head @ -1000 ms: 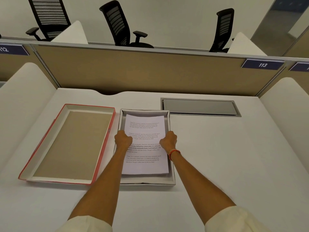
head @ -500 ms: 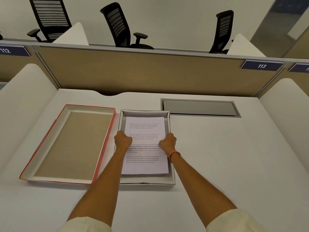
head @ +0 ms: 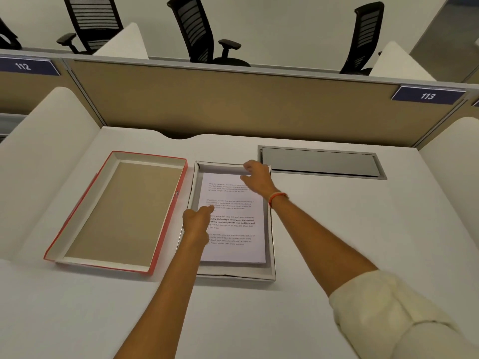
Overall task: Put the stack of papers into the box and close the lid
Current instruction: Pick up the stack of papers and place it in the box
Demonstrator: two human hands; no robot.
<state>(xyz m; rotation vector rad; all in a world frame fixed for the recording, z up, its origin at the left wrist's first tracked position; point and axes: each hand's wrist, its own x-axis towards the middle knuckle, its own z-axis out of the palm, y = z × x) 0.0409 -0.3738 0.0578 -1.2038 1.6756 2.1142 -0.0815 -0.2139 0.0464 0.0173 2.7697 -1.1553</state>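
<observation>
While stack of papers [head: 233,218] lies flat in box [head: 272,268] between your wrists, left hand [head: 195,222] presses its edge, right hand [head: 256,177] spread at far rim. Lid [head: 166,229], left of left hand: light, stiff; grip long sides.

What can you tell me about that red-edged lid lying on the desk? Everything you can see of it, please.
The lid is a shallow rectangular tray of what looks like cardboard, lying upside down so its open side faces up. Its outer walls are red, its inner walls pale, and its inner floor is plain brown board. It lies flat on the white desk, just left of the box that holds the papers, close beside it; whether the two touch is unclear. Nothing lies in it, and neither hand touches it.
</observation>
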